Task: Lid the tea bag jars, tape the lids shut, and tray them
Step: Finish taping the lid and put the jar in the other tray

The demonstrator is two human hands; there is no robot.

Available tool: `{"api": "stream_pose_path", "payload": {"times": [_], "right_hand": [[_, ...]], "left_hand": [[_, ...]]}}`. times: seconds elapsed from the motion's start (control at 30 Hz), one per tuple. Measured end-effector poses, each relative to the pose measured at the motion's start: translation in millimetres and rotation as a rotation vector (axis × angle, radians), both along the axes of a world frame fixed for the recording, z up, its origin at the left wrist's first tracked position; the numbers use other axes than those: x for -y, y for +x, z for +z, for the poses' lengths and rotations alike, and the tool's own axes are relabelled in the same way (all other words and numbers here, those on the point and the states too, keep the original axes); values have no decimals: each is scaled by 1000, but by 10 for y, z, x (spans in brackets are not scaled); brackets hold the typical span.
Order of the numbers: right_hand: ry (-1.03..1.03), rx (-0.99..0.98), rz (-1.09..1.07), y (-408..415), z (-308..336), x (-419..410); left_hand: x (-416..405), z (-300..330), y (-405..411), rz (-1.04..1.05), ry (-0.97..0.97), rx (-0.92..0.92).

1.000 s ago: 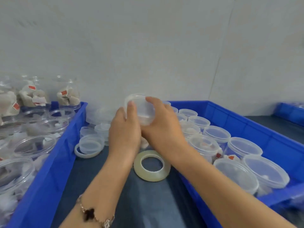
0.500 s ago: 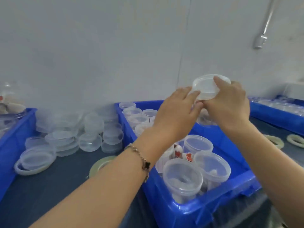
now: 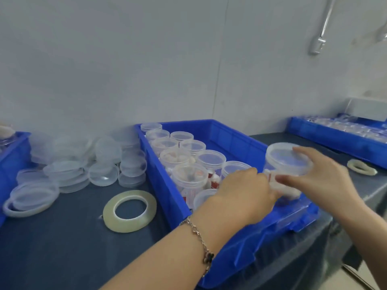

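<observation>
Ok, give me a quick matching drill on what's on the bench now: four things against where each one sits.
Things:
1. tape roll
2. loose lids
3. held jar
4. bracelet

Places:
A. on the left wrist
B. piled on the table by the wall, left of the blue tray
C. flat on the dark table, between lids and tray
D. between both hands, over the tray's near right corner

Pairs: 1-C, 2-B, 3-D, 4-A

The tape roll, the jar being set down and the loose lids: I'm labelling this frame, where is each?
tape roll [image 3: 109,213]: head view, left side of the ring
jar [image 3: 288,159]: head view, its lid top
loose lids [image 3: 103,174]: head view, one lid in the pile
</observation>
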State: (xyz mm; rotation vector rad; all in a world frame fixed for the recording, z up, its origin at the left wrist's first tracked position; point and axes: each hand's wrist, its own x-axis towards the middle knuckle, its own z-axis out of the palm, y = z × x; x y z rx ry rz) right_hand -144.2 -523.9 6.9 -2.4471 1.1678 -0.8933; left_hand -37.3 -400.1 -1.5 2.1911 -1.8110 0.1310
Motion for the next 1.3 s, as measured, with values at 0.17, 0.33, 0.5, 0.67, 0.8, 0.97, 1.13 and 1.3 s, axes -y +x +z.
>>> {"api": "stream_pose_path", "payload": {"times": [0.17, 0.33, 0.5, 0.67, 0.8, 0.97, 1.13, 1.3], "right_hand": [[186, -291, 14, -50, -369, 150], [126, -412, -142, 149, -413, -47], [-70, -151, 272, 819, -294, -964], [-88, -161, 751, 1552, -331, -2094], [-88, -155, 993, 1969, -360, -2985], [-71, -167, 1208, 2306, -295, -3768], [-39, -201, 1339, 2589, -136, -4327], [324, -168, 1378, 3043, 111, -4839]], "left_hand": [[-203, -16, 109, 41, 110, -93], [-551, 69, 274, 92, 105, -59], [-1197, 222, 565, 223, 24, -50], [-2240, 244, 992, 449, 103, 51], [-3233, 216, 1281, 681, 125, 74], [-4158, 180, 1430, 1006, -45, 15], [-4737, 199, 1649, 1290, -297, -41], [-4976, 155, 1982, 1470, -622, -414]]}}
